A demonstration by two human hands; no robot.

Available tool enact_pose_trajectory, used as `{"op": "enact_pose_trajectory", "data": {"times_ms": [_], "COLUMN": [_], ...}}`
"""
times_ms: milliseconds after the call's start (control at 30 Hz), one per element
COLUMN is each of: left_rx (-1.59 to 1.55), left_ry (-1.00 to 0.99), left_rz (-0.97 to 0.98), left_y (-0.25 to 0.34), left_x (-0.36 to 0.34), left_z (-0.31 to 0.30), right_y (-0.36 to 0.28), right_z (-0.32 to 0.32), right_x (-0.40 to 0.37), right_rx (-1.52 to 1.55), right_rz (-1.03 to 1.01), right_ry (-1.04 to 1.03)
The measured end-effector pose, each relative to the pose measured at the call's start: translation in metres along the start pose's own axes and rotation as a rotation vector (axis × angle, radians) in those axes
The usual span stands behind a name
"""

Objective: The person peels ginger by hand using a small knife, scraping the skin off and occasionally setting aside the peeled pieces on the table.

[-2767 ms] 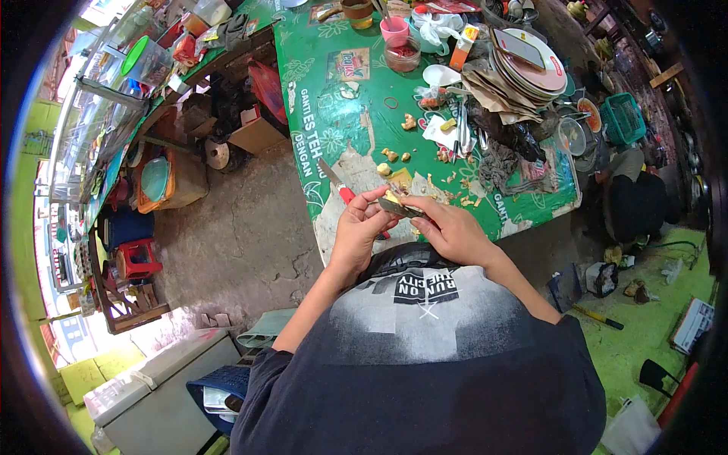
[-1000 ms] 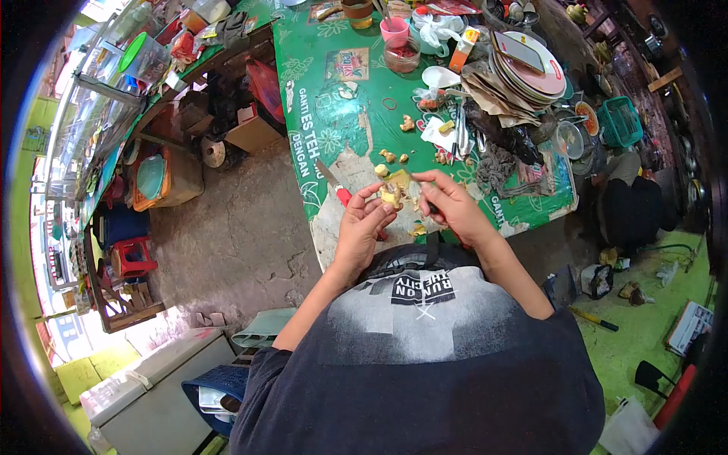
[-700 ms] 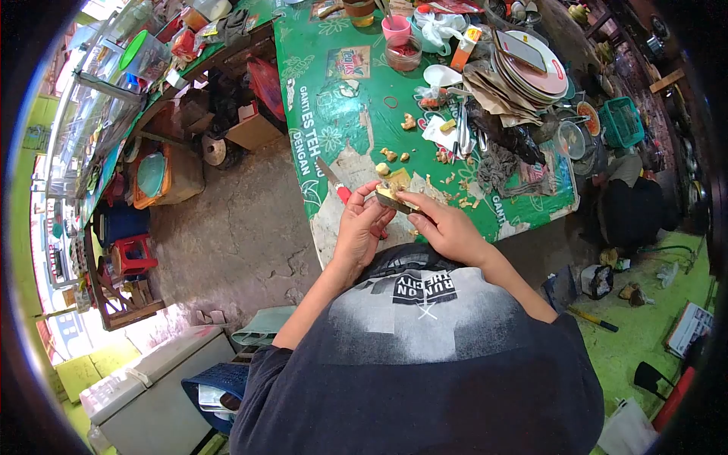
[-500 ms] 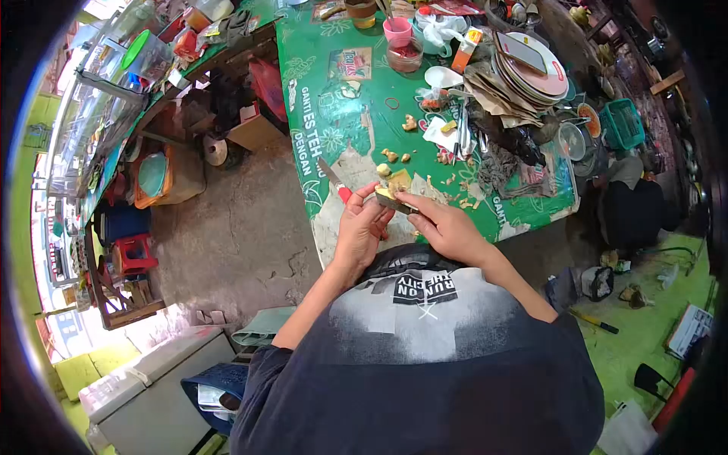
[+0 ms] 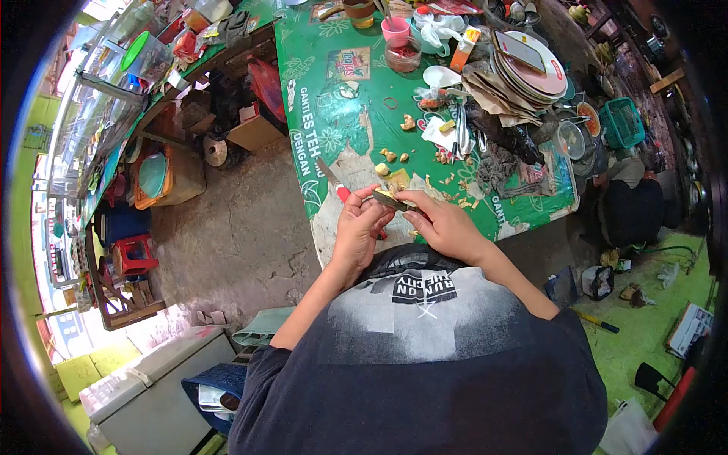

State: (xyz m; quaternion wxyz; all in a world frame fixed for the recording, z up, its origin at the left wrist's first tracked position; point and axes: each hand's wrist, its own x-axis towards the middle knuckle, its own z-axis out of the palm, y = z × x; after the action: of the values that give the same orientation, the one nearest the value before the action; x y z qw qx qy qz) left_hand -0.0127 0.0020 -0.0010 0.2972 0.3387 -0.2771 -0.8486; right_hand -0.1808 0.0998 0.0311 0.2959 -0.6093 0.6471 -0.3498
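Note:
Close together over the near table edge, my two hands work at a small pale-yellow piece of ginger (image 5: 387, 192). My left hand (image 5: 356, 231) is closed with its fingertips pinching the ginger from the left. In my right hand (image 5: 449, 226) is a flat dark grey tool (image 5: 390, 202), its end against the ginger; the kind of tool I cannot tell. A knife (image 5: 331, 176) with a red handle lies under my left hand, blade pointing away to the left. Beyond the fingers sit a peeled ginger lump (image 5: 381, 169) and several smaller ginger pieces (image 5: 390, 156). Scattered peelings (image 5: 464, 201) lie right of them.
The green table cover (image 5: 315, 114) is torn near me. At the back right stand stacked plates (image 5: 557, 80), brown paper (image 5: 485, 89), a pink cup (image 5: 396, 30) and a jar (image 5: 403, 57). A grey rag (image 5: 497, 171) lies at the right. Stools and a box stand left.
The dark tool has turned and shifted slightly left against the ginger, along with my right fingers. My left hand has moved a little left. The knife and table items stay put.

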Motion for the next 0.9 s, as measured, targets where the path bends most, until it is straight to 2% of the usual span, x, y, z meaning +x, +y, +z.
{"op": "enact_pose_trajectory", "data": {"times_ms": [400,567,833,900], "left_rx": [0.123,0.179,0.189,0.175], "left_ry": [0.025,0.003,-0.010,-0.003], "left_rz": [0.118,0.171,0.136,0.138], "left_y": [-0.0018,-0.0019,-0.0030,-0.0029], "left_x": [-0.0023,-0.0020,-0.0037,-0.0033], "left_z": [0.0074,0.0062,0.0081,0.0078], "right_y": [-0.0019,0.0020,0.0051,0.0020], "right_z": [-0.0039,-0.0012,-0.0026,-0.0039], "right_x": [0.0019,0.0045,0.0068,0.0063], "right_rx": [0.150,0.074,-0.002,0.166], "right_rz": [0.093,0.050,0.033,0.114], "right_ry": [-0.038,-0.008,-0.001,-0.024]}}
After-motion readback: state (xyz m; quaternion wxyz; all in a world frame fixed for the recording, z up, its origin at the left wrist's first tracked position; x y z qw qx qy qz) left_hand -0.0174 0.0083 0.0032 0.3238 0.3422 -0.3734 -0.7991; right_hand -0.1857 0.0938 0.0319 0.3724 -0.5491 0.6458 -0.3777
